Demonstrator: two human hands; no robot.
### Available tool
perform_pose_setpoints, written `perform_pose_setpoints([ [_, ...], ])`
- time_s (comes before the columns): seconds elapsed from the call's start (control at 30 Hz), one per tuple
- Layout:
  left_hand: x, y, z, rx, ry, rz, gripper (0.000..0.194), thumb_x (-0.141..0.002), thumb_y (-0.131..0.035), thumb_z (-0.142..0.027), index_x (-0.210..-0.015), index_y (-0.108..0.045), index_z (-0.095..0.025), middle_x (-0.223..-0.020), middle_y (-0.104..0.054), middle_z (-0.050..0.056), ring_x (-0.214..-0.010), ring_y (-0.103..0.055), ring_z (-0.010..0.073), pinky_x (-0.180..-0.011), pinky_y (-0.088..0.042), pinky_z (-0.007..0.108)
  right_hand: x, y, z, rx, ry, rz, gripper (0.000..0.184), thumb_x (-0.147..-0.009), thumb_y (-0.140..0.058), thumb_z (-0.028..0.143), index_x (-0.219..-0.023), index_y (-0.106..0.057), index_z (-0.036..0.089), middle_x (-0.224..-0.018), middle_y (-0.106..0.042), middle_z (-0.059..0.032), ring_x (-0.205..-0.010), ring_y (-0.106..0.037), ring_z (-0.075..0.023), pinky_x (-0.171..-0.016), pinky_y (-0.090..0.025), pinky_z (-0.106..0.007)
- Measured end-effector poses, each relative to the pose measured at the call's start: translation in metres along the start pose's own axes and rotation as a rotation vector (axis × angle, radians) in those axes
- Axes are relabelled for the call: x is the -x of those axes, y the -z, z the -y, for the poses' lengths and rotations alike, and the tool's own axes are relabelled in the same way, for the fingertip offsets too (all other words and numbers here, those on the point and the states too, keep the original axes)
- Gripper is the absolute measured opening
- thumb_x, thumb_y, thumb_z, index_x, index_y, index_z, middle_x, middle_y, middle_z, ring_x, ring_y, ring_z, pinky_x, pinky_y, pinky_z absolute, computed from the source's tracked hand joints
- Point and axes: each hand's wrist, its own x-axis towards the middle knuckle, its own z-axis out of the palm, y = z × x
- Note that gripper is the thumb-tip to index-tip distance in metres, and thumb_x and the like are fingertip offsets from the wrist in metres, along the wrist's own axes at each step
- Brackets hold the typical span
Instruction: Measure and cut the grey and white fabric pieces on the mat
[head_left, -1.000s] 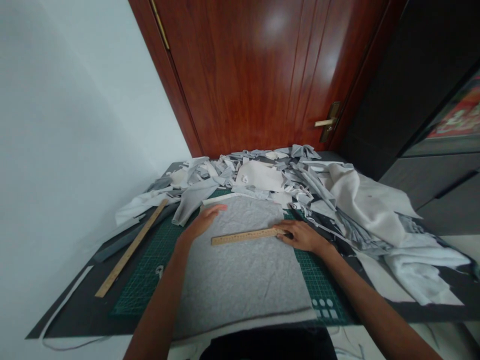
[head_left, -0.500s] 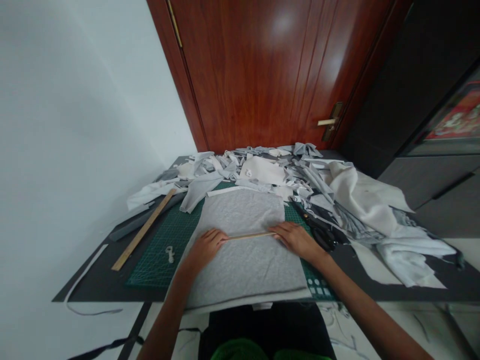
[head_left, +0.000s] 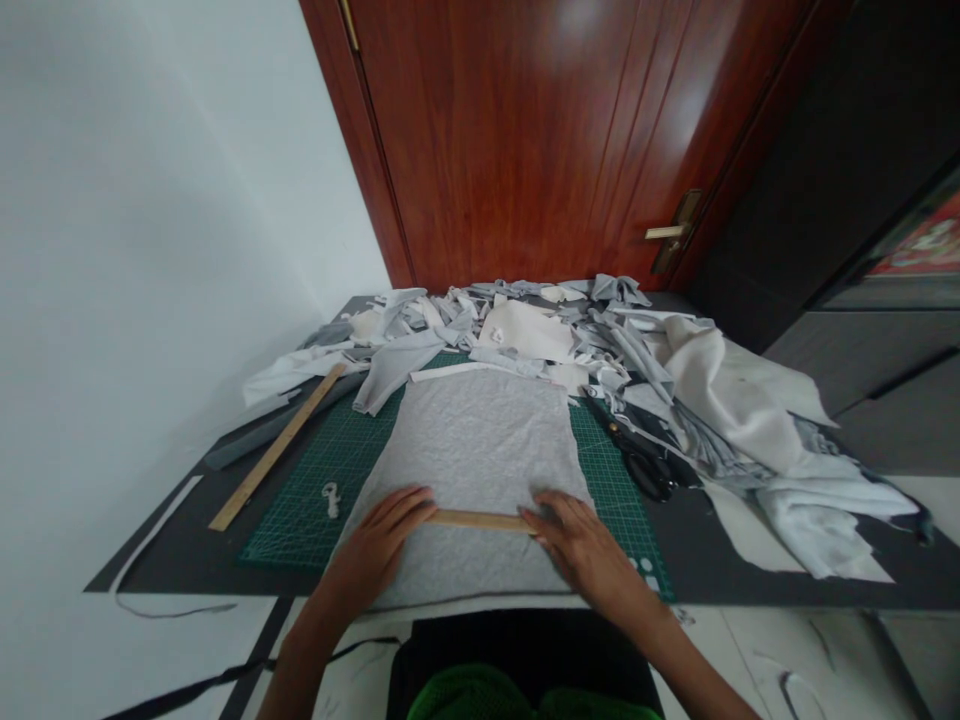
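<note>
A grey piece of fabric point(head_left: 487, 430) lies spread over a green cutting mat point(head_left: 330, 470). Across its near half runs a short wooden ruler point(head_left: 480, 519), roughly level from side to side. My left hand point(head_left: 386, 540) is closed on the ruler's left end, fingers resting over the cloth. The right end is gripped by my right hand point(head_left: 574, 535), with the thumb at the near edge and the fingers on the far side. Both hands rest low over the fabric. The ruler's ends are partly hidden under the fingers.
A longer wooden ruler point(head_left: 277, 450) lies slanted at the left. Black-handled scissors point(head_left: 646, 470) rest right of the fabric. Scraps point(head_left: 525, 330) pile along the back by the door point(head_left: 510, 140). White cloth point(head_left: 817, 510) is heaped at the right. A small white item point(head_left: 331, 498) sits on the mat.
Both hands have drawn the short ruler nearer to me over the fabric. It now shows its broad face instead of a thin edge. The view has shifted slightly.
</note>
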Motion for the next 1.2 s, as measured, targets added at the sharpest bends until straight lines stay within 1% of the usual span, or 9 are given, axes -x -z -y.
perform_pose_setpoints([
  [0.17,0.0,-0.007,-0.001,-0.058,0.04,0.028,0.052,-0.109,-0.038,-0.023,-0.161,-0.04,-0.027,-0.169,-0.037,0.003,-0.159,-0.03,0.021,-0.129,-0.032,0.045,0.012,-0.009,-0.008,-0.027,-0.024,-0.014,0.043,-0.105,-0.053,0.02,-0.145,-0.063,0.028,-0.155,-0.057,-0.0117,-0.141,-0.057,-0.029,-0.114,-0.054,-0.051],
  [0.37,-0.033,-0.016,-0.005,-0.07,0.071,0.04,0.053,-0.111,-0.034,-0.025,-0.164,-0.034,-0.028,-0.171,-0.034,0.002,-0.16,-0.025,0.0207,-0.131,-0.025,0.047,0.008,-0.014,-0.04,-0.056,-0.04,0.003,0.05,-0.105,-0.047,0.014,-0.151,-0.058,0.031,-0.162,-0.051,-0.0073,-0.147,-0.051,-0.0243,-0.122,-0.046,-0.049],
  [0.47,-0.055,-0.021,-0.002,-0.048,0.074,0.04,0.052,-0.111,-0.032,-0.025,-0.163,-0.037,-0.027,-0.17,-0.035,0.003,-0.16,-0.026,0.0216,-0.131,-0.025,0.049,-0.002,-0.015,-0.063,-0.078,-0.058,0.027,0.052,-0.105,-0.046,0.014,-0.152,-0.056,0.031,-0.164,-0.048,-0.006,-0.149,-0.049,-0.0232,-0.124,-0.043,-0.048],
  [0.63,-0.089,-0.035,0.01,-0.01,0.092,0.033,0.051,-0.111,-0.03,-0.028,-0.161,-0.04,-0.026,-0.165,-0.044,0.005,-0.156,-0.034,0.022,-0.131,-0.024,0.051,-0.025,-0.01,-0.103,-0.059,-0.046,0.073,0.047,-0.106,-0.046,0.017,-0.15,-0.059,0.026,-0.162,-0.05,-0.0097,-0.15,-0.048,-0.0237,-0.126,-0.04,-0.048],
  [0.8,-0.12,-0.044,0.027,0.007,0.117,0.003,0.051,-0.111,-0.029,-0.029,-0.16,-0.043,-0.022,-0.164,-0.046,0.01,-0.154,-0.037,0.024,-0.129,-0.027,0.054,-0.06,0.002,-0.125,-0.018,-0.008,0.068,0.045,-0.104,-0.046,0.012,-0.145,-0.063,0.02,-0.155,-0.057,-0.0148,-0.145,-0.054,-0.025,-0.123,-0.044,-0.05],
  [0.93,-0.133,-0.044,0.032,0.008,0.128,0.031,0.051,-0.111,-0.03,-0.03,-0.158,-0.045,-0.02,-0.165,-0.043,0.012,-0.155,-0.036,0.0257,-0.128,-0.028,0.056,-0.067,0.011,-0.101,-0.012,0.007,-0.048,0.047,-0.105,-0.049,0.016,-0.151,-0.056,0.021,-0.158,-0.054,-0.0163,-0.147,-0.05,-0.0279,-0.121,-0.045,-0.055],
  [1.07,-0.122,-0.04,0.025,0.008,0.134,0.02,0.051,-0.11,-0.03,-0.027,-0.159,-0.043,-0.019,-0.165,-0.043,0.012,-0.156,-0.036,0.0233,-0.129,-0.026,0.053,-0.032,0.016,-0.048,-0.085,0.102,0.003,0.053,-0.105,-0.052,0.022,-0.158,-0.045,0.022,-0.167,-0.041,-0.0153,-0.156,-0.037,-0.0287,-0.123,-0.042,-0.056],
  [1.13,-0.113,-0.037,0.019,0.008,0.141,0.024,0.052,-0.109,-0.03,-0.024,-0.159,-0.043,-0.018,-0.167,-0.041,0.012,-0.157,-0.032,0.0234,-0.129,-0.027,0.052,-0.009,0.023,-0.025,-0.122,0.126,0.073,0.05,-0.104,-0.056,0.026,-0.153,-0.051,0.019,-0.162,-0.048,-0.0167,-0.151,-0.045,-0.0304,-0.121,-0.044,-0.055],
  [1.2,-0.104,-0.032,0.013,0.002,0.137,0.044,0.051,-0.108,-0.031,-0.022,-0.157,-0.045,-0.018,-0.167,-0.04,0.011,-0.159,-0.028,0.0243,-0.129,-0.026,0.054,0.009,0.035,-0.01,-0.18,0.088,0.148,0.038,-0.105,-0.054,0.025,-0.141,-0.062,0.022,-0.15,-0.06,-0.0134,-0.139,-0.057,-0.0293,-0.117,-0.049,-0.052],
])
